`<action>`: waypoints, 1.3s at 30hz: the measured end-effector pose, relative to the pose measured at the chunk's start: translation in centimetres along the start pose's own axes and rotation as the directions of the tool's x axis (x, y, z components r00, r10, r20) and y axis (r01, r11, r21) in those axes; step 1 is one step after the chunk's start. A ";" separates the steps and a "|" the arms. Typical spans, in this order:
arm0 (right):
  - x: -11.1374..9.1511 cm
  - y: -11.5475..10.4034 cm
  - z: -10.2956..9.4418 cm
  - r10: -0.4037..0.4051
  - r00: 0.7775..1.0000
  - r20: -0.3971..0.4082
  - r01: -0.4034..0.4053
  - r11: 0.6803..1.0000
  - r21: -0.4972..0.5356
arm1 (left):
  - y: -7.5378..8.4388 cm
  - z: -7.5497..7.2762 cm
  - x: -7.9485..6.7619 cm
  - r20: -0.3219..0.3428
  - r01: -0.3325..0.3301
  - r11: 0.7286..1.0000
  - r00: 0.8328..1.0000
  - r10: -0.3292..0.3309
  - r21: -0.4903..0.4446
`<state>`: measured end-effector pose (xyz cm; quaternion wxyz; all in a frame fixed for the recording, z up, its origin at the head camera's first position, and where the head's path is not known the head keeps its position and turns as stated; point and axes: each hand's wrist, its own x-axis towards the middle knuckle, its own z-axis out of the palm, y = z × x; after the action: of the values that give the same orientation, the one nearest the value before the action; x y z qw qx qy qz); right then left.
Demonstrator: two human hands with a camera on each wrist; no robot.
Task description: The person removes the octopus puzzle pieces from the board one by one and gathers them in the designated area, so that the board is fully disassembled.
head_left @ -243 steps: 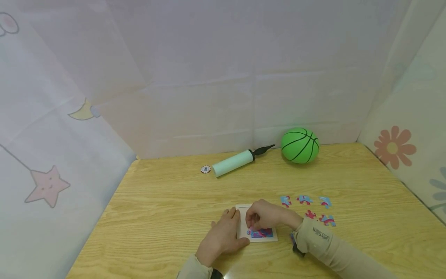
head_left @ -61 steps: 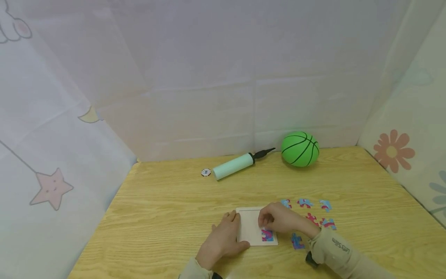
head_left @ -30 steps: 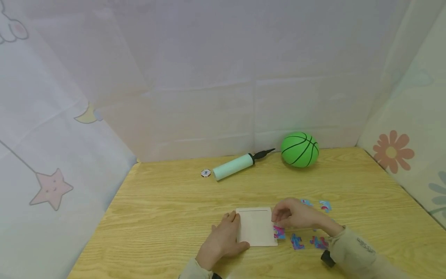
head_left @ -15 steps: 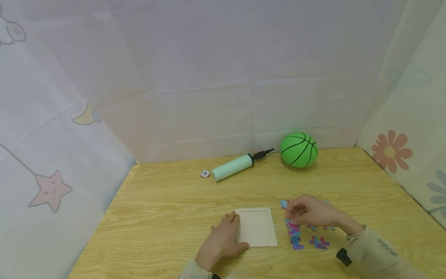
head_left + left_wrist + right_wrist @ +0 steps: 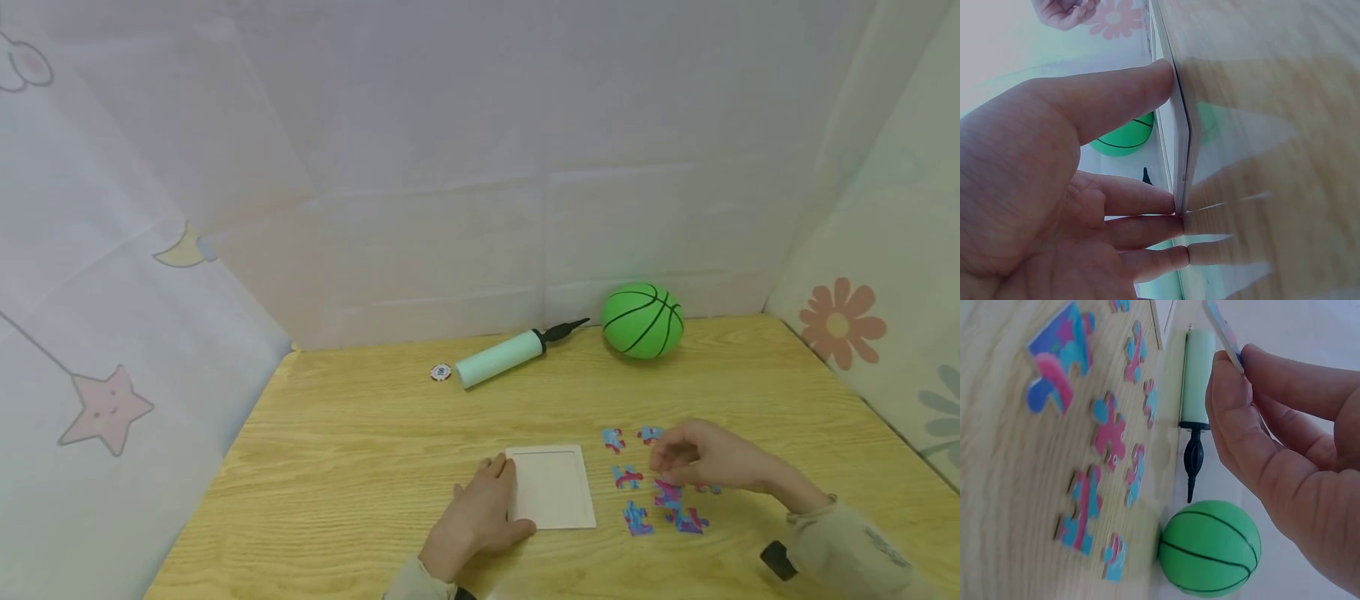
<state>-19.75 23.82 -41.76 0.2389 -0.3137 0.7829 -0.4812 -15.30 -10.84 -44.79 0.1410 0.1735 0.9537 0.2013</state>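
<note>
My left hand [image 5: 476, 518] rests along the left side of a white puzzle tray [image 5: 551, 492], fingers straight, with thumb and fingertips at the tray's edge [image 5: 1180, 134] in the left wrist view. The tray has a bare recessed face. To its right, my right hand [image 5: 716, 457] pinches a pink and blue jigsaw piece [image 5: 1225, 330] between thumb and fingers, above the table. Under and around that hand lie several loose jigsaw pieces, among them a blue one [image 5: 637, 518], a pink one [image 5: 1110, 431] and a purple-blue one [image 5: 688, 522]. The hand partly covers the far-right pieces.
At the back of the wooden table [image 5: 360, 450] lie a mint-green hand pump [image 5: 501, 358] with a black nozzle, a poker chip [image 5: 441, 372] and a green ball [image 5: 642, 321] with black lines. Printed cloth walls stand behind and on both sides.
Jigsaw pieces that lay in the tray 8 seconds ago are out of it. My right hand has carried the last piece rightward over the loose pieces; my left hand has stayed put.
</note>
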 end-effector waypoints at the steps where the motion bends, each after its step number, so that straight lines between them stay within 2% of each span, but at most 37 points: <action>1: -0.3 0.2 -0.1 -0.005 1.000 -0.001 0.005 1.000 0.010 | 0.0 0.0 0.0 0.000 -0.001 1.000 1.000 0.001 -0.001; 8: -2.1 1.4 -0.6 -0.013 1.000 -0.012 0.014 1.000 0.024 | -0.1 0.0 0.0 -0.002 -0.005 1.000 1.000 0.005 -0.003; 12: -3.2 2.3 -1.1 -0.005 1.000 0.030 0.004 0.999 0.047 | -0.1 0.0 0.0 -0.009 -0.008 1.000 1.000 0.008 -0.001; 16: -4.2 3.1 -1.4 0.031 0.997 0.064 -0.036 0.996 0.086 | 0.0 0.0 0.0 -0.011 -0.009 1.000 1.000 0.009 0.005; 24: -5.3 4.3 -1.5 0.090 0.994 0.061 -0.096 0.988 0.119 | 0.1 -0.1 0.0 -0.005 -0.007 1.000 1.000 0.007 0.012; 31: -5.3 4.8 -1.1 0.081 0.996 0.029 -0.082 0.995 0.064 | 0.0 0.0 0.0 -0.008 -0.010 1.000 1.000 0.010 0.009; 39: -5.2 5.2 -1.0 0.046 0.999 -0.012 -0.046 0.999 -0.016 | -0.1 -0.2 0.1 0.023 -0.001 1.000 1.000 0.001 -0.006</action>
<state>-18.20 29.99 -45.68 0.2429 -0.2946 0.7953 -0.4708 -15.47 -10.92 -44.65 0.1523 0.1758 0.9513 0.2023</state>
